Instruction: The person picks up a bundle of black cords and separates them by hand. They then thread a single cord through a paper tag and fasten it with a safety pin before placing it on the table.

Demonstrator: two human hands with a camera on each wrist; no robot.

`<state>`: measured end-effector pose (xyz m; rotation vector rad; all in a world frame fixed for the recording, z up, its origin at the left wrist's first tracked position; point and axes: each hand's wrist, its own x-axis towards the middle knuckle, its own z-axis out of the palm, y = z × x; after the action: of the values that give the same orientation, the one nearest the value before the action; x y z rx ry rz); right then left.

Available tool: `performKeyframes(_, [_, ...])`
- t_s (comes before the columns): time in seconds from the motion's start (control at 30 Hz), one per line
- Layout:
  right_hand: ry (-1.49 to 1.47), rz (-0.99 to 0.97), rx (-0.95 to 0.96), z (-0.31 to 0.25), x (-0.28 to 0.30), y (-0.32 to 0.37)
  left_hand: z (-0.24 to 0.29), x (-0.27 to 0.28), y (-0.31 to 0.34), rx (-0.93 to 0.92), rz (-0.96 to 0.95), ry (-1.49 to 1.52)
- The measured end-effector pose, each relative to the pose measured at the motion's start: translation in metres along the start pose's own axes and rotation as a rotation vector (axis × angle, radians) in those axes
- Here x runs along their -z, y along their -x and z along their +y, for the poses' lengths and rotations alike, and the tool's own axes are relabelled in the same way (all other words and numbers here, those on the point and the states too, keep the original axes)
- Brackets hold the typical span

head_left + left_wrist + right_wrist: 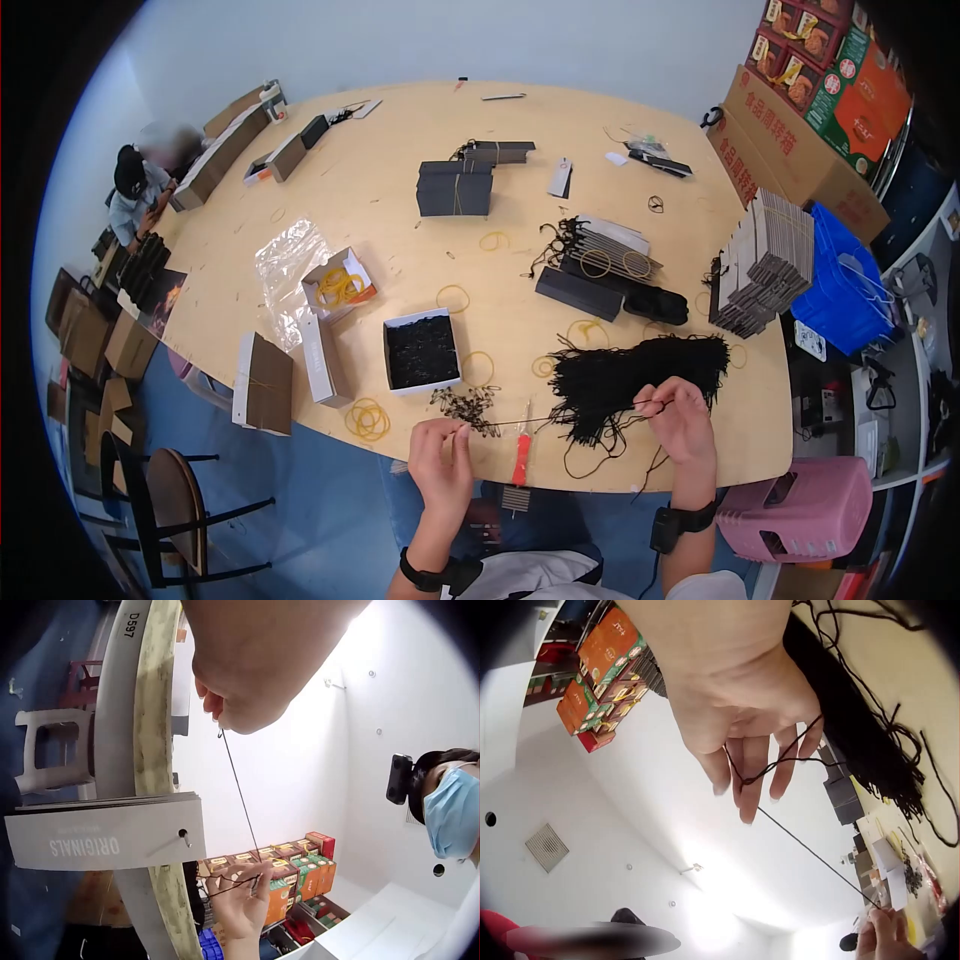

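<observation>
A thin black cord [505, 423] is stretched between the two hands near the table's front edge. My left hand [441, 466] pinches one end between thumb and finger; in the left wrist view a small hook-like end shows at those fingertips. My right hand [684, 424] holds the other end, with cord looped across its fingers [750, 780]. Beside the right hand lies a thick bundle of black cords [630, 385]. Just beyond the left hand sits a small pile of dark metal-looking pieces [466, 406], with a red-handled tool [522, 458] to its right.
A white box of black pieces [421, 350], a box of yellow bands [341, 284] and upright tag stacks [263, 384] stand at the left. Dark card bundles [455, 188] lie farther back. Grey stacks [765, 262] stand right. Another person [141, 195] sits far left.
</observation>
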<state>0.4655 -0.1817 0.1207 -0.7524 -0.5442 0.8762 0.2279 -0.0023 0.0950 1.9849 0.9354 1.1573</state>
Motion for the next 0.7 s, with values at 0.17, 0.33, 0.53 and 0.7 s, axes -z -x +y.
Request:
performKeyframes(0.17, [0.389, 0.024, -0.091, -0.016, -0.030, -0.003, 0.002, 0.003, 0.001, -0.035, 0.003, -0.100])
performKeyframes(0.33, [0.480, -0.038, -0.008, -0.025, -0.028, -0.003, -0.010, 0.010, -0.002, -0.083, 0.055, -0.199])
performKeyframes(0.53, [0.027, -0.071, 0.129, -0.014, -0.018, -0.011, -0.018, 0.011, 0.000, -0.078, 0.039, -0.203])
performKeyframes(0.7, [0.317, -0.028, 0.142, -0.023, -0.020, -0.016, -0.021, 0.013, 0.000, -0.038, 0.035, -0.182])
